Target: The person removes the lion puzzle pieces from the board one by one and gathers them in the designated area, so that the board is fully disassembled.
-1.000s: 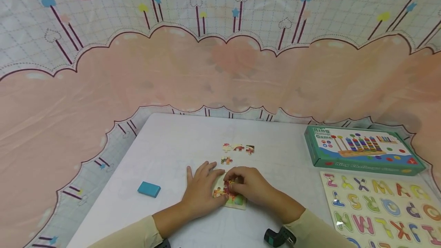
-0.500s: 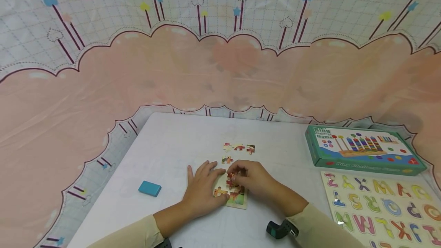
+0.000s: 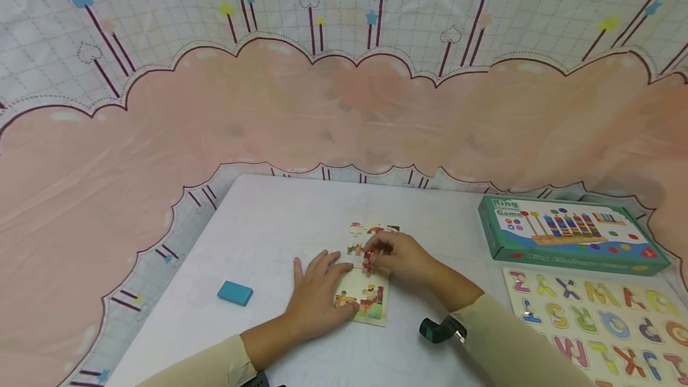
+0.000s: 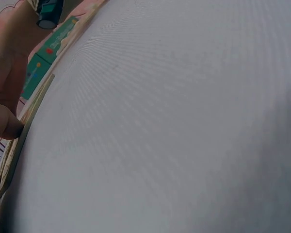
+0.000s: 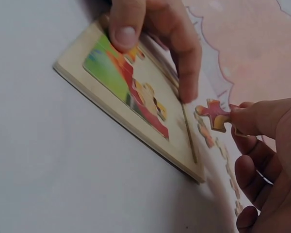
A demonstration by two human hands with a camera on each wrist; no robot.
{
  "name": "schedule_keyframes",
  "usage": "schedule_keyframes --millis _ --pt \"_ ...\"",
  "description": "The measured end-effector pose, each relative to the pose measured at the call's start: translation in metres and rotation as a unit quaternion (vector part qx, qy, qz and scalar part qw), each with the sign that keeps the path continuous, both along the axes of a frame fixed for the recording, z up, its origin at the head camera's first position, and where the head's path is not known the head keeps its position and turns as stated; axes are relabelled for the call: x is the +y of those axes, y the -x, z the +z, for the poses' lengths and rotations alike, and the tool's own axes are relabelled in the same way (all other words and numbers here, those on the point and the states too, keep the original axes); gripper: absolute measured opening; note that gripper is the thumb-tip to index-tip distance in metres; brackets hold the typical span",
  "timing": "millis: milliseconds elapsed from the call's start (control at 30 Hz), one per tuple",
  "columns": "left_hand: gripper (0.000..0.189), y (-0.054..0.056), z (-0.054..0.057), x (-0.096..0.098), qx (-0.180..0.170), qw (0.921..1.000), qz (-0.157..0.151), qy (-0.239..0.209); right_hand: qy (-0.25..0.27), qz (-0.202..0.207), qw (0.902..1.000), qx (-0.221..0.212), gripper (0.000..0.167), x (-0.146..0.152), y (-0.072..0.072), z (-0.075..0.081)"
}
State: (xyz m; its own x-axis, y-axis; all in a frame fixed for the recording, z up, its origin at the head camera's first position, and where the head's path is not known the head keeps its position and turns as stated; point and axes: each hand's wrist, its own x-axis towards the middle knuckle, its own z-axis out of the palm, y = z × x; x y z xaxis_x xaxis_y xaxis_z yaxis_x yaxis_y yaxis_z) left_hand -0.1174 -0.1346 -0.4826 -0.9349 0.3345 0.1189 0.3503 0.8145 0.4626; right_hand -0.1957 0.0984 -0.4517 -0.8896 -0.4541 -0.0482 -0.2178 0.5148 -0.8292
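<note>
The white table (image 3: pixel 269 220) bears puzzle board (image 3: pixel 356 283), loose pieces (image 3: pixel 354 249), block (image 3: pixel 235 293) (bright blue), letter board (image 3: pixel 580 304) and box (image 3: pixel 572 235).

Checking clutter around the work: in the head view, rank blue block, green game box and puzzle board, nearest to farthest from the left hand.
1. Puzzle board: immediately right of the left hand, which touches it.
2. Blue block: to the hand's left, apart from it.
3. Green game box: well off to the right.

In the head view, the tray (image 3: pixel 350 283) is partly hidden by the left hand (image 3: pixel 318 294), a puzzle piece (image 3: pixel 367 265) by the right hand (image 3: pixel 405 260); the letter board (image 3: pixel 570 305) is cropped.
</note>
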Motion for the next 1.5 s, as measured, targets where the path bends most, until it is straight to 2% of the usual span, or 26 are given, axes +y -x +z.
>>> schedule_keyframes --millis 167,400,633,833,1133,1333,1500 --pt "0.070 0.000 0.000 0.000 0.002 1.0000 0.001 0.003 -0.005 -0.008 0.9999 0.007 0.017 0.003 0.011 0.001" --pt "0.069 0.001 0.000 0.001 0.002 1.0000 -0.001 0.004 -0.021 -0.008 0.9997 0.012 0.016 0.002 0.018 0.002" --pt "0.069 0.001 0.001 0.001 0.003 1.0000 0.001 0.006 -0.088 -0.027 0.9937 0.064 0.014 -0.004 0.023 -0.004" --pt "0.070 0.001 -0.002 0.001 0.004 1.0000 0.001 0.006 -0.140 -0.037 0.9841 0.103 0.014 -0.009 0.021 -0.004" --pt "0.070 0.000 -0.005 0.000 0.006 1.0000 0.004 0.006 -0.184 -0.030 0.9715 0.147 0.014 -0.011 0.018 -0.009" --pt "0.070 0.000 -0.005 0.000 0.010 0.9999 0.004 0.008 -0.190 -0.033 0.9692 0.154 0.015 -0.011 0.017 -0.010" --pt "0.069 0.000 -0.004 0.001 0.009 0.9999 0.004 0.008 -0.182 -0.041 0.9713 0.147 0.016 -0.011 0.016 -0.007"
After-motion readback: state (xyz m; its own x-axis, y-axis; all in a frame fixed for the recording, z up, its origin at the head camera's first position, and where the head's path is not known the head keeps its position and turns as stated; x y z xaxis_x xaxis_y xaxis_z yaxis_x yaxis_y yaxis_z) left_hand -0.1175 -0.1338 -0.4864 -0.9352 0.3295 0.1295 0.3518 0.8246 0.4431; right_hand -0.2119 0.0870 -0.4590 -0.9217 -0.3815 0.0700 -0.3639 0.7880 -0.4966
